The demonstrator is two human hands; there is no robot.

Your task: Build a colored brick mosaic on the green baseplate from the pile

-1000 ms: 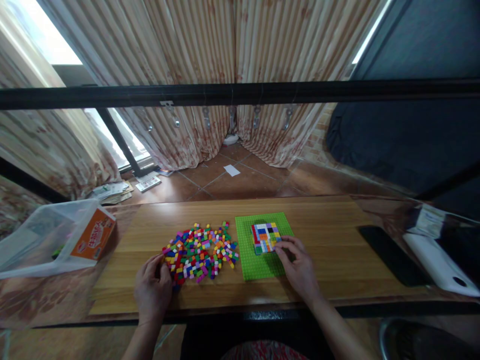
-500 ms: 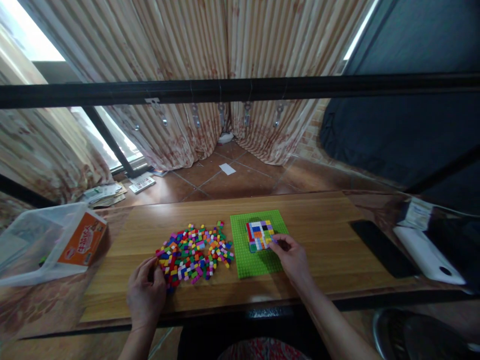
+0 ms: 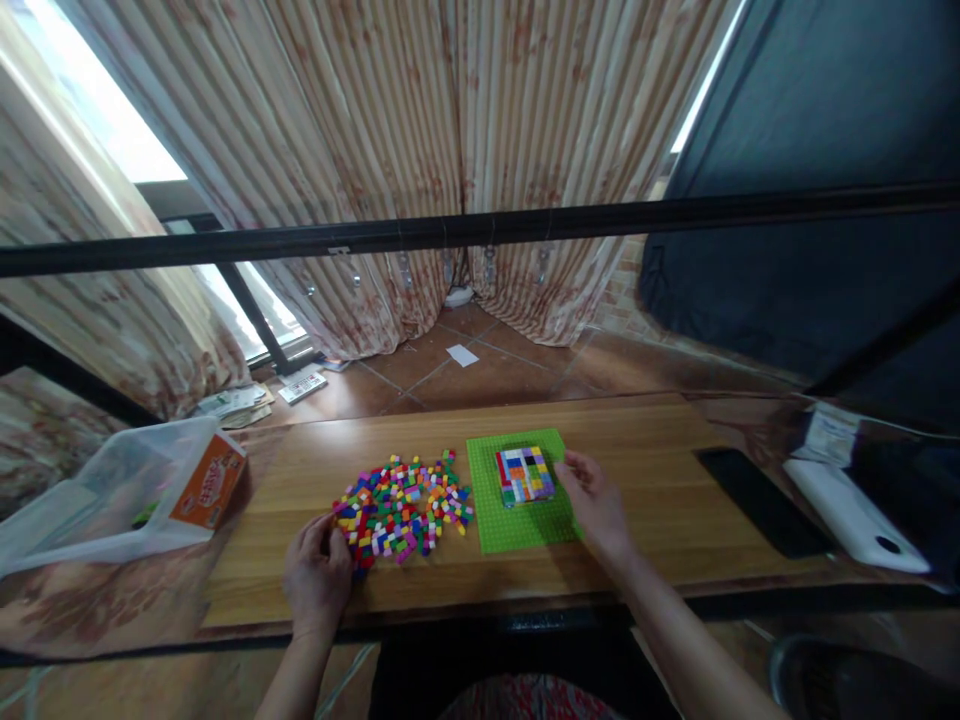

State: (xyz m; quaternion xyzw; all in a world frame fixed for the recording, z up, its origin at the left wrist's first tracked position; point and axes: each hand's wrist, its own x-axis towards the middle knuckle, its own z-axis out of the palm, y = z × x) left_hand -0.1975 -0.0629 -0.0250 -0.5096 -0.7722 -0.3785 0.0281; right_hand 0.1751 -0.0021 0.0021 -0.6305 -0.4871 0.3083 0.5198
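Note:
My left hand [image 3: 319, 575] rests at the left edge of a pile of small coloured toy bricks [image 3: 409, 508]. Its fingers are curled at the bricks, and what they hold, if anything, is hidden. To the right of the pile lies a green studded baseplate [image 3: 491, 530]. A low block of many-coloured bricks [image 3: 525, 474] sits on it, with red along its left side. My right hand [image 3: 598, 505] is over the baseplate's right edge, apart from the block. Its fingers are bent together, and I cannot make out anything between them.
A clear plastic box [image 3: 161, 470] with an orange label stands left of the wooden table [image 3: 660, 440]. A black phone-like slab [image 3: 761, 500] lies at the table's right end, beside a white device [image 3: 855, 515]. A dark bar [image 3: 480, 232] crosses beyond the table.
My right hand has drawn back from the brick block to the baseplate's right edge. My left hand stays by the pile. The whole view has shifted a little.

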